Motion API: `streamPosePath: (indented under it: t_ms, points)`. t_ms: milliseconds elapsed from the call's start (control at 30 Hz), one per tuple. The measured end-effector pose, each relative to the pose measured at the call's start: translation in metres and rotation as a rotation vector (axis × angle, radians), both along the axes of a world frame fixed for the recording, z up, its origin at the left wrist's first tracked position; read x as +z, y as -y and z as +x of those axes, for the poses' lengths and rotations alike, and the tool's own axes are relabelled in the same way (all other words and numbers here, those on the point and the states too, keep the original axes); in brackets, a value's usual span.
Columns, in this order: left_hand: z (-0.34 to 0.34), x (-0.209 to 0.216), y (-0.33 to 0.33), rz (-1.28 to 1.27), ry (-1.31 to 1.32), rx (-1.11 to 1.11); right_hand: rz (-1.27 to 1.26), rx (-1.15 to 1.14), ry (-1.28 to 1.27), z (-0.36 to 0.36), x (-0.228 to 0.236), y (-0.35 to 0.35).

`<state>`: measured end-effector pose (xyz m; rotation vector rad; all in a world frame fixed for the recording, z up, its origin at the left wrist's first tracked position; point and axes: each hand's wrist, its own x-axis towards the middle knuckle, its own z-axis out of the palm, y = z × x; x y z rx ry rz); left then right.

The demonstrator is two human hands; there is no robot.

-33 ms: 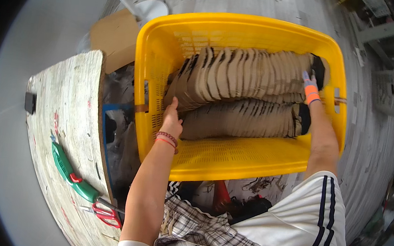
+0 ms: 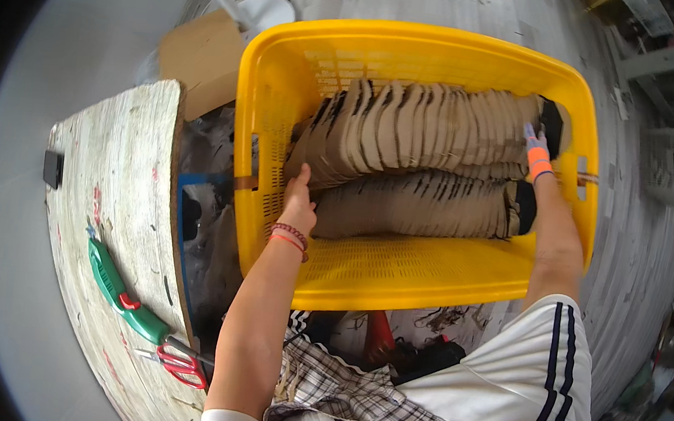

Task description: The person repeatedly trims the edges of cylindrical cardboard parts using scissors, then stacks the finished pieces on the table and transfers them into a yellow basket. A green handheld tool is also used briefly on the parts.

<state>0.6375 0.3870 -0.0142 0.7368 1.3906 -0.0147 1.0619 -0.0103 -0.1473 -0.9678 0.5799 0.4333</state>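
Note:
Inside a yellow plastic basket (image 2: pixel 393 303) lie two long rows of thin beige-grey pieces with dark edges, packed face to face; their kind I cannot make out. My left hand (image 2: pixel 298 206), bare with beaded bracelets at the wrist, rests at the left end of the far row (image 2: pixel 419 129), its visible fingers stretched out. My right hand (image 2: pixel 536 145), in a pale glove with an orange cuff, lies at that row's right end beside a black piece (image 2: pixel 553 128), fingers extended. The near row (image 2: pixel 419 207) lies between my forearms, touched by neither palm as far as I see.
To the left, a worn whitish board (image 2: pixel 126 180) carries a green-handled tool (image 2: pixel 112 277), red-handled scissors (image 2: pixel 185 367) and a small black box (image 2: pixel 53 170). A cardboard box (image 2: pixel 201 60) stands behind it. Shelving and a crate (image 2: pixel 662 162) are at the right.
The view has shifted slightly, so the basket and both hands appear a little further right. My hands keep their places on the far row.

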Motion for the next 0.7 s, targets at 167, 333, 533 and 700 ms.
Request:
streamPosePath:
  t_ms: [167, 333, 533, 700]
  points:
    - [-0.010, -0.012, 0.007, 0.210, -0.102, 0.120, 1.009, -0.613, -0.437, 0.035, -0.019, -0.004]
    - [-0.027, -0.038, 0.009, 0.340, 0.037, 0.189, 0.465, -0.302, -0.122, 0.031, 0.000, -0.020]
    - [-0.031, -0.043, 0.000, 0.187, 0.196, 0.415, 0.254, 0.015, -0.086, 0.002, 0.049, -0.024]
    - [-0.030, -0.055, 0.004, 0.181, 0.151, 0.479, -0.017, 0.091, -0.148, -0.033, 0.066, 0.015]
